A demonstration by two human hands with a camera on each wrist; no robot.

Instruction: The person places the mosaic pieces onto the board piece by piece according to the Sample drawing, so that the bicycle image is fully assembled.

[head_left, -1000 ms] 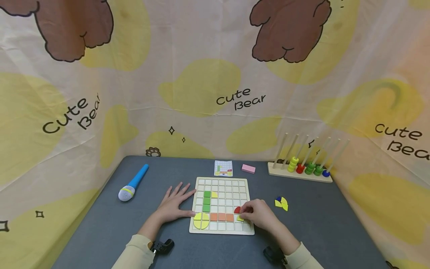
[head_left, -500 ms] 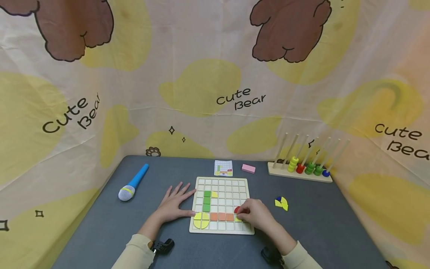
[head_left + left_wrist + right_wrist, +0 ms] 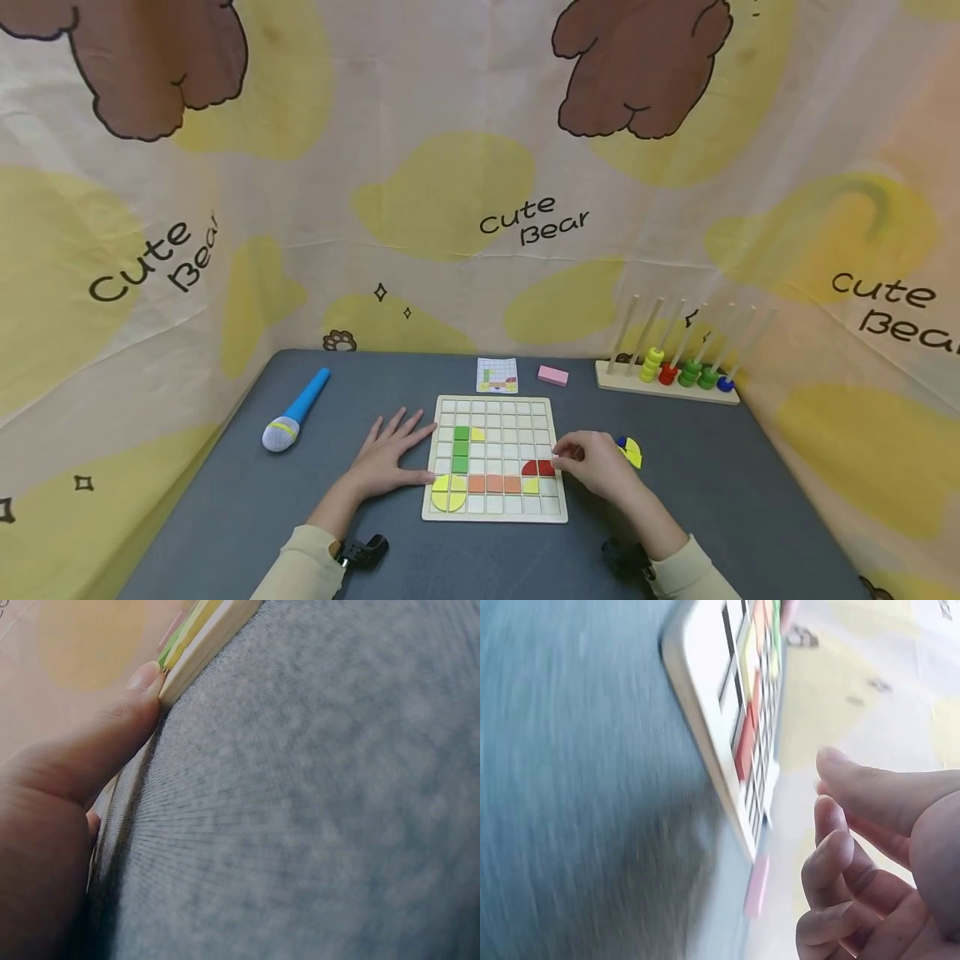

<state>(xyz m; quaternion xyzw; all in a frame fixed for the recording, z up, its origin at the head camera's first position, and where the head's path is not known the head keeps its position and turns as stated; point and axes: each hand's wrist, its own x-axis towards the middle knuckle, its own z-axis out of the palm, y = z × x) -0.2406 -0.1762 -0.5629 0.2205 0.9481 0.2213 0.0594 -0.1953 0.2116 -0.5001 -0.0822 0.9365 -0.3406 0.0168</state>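
A pale grid board [image 3: 495, 517] lies on the dark table, with coloured pieces in several cells. My left hand [image 3: 393, 454] rests flat beside it, fingers spread, thumb and fingertips at its left edge; in the left wrist view the thumb [image 3: 124, 716] touches the rim. My right hand [image 3: 596, 462] hovers at the board's right edge, fingers loosely bent, nothing between them in the right wrist view. Near it are a red piece [image 3: 532, 468] and, below, a yellow piece [image 3: 531, 486], right of the orange squares [image 3: 494, 483]. Green squares [image 3: 461, 448] and a yellow circle [image 3: 449, 493] fill the left side.
Loose yellow and blue pieces [image 3: 633, 452] lie right of my right hand, partly hidden by it. Behind the board are a pattern card [image 3: 497, 376] and a pink block [image 3: 552, 376]. A peg rack [image 3: 667, 383] stands back right; a blue toy microphone [image 3: 298, 410] lies left.
My right hand has let go of the yellow piece, which now sits in the cell beside the orange squares. The hand has moved up and right, uncovering the red pieces. The left hand stays put.
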